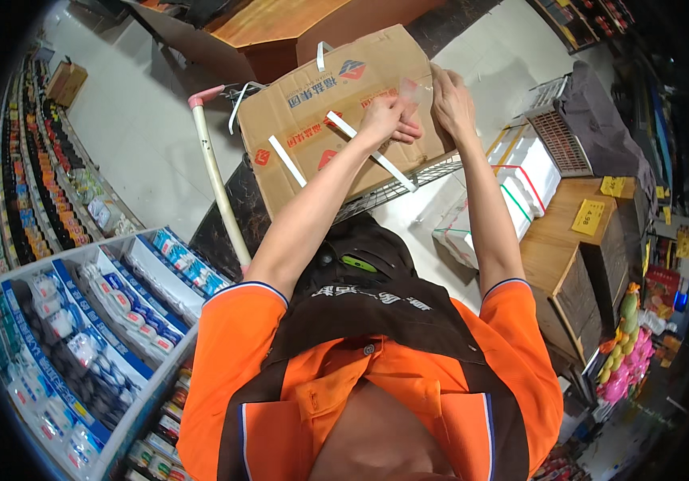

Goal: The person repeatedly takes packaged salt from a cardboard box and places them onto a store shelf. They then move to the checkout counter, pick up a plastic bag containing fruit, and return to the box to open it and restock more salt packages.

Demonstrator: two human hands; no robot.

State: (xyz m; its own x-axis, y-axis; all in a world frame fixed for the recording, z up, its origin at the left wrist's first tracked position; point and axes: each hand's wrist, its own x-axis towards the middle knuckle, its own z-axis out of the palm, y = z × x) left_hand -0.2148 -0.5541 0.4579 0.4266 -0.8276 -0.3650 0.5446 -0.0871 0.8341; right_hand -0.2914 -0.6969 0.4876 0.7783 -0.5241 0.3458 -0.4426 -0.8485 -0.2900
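A brown cardboard box (296,114) with printed writing lies across a wire shopping cart (374,191). White plastic straps run over it; one strap (287,161) lies near its left end and another (371,150) passes beneath my left forearm. My left hand (383,120) is over the top of the box, thumb and forefinger pinched at a strip of clear tape (410,95), the other fingers bent loosely. At the box's right end, my right hand (454,102) grips the edge, its fingertips partly hidden.
The cart's pale handle (215,168) with pink corners stands at left. Beside it are a shelf of toothbrush-like packs (122,312) and bottle shelves (32,156). White foam boxes (489,222), a plastic crate (564,135) and a wooden stand (561,258) are at right. A wooden counter (272,24) is beyond.
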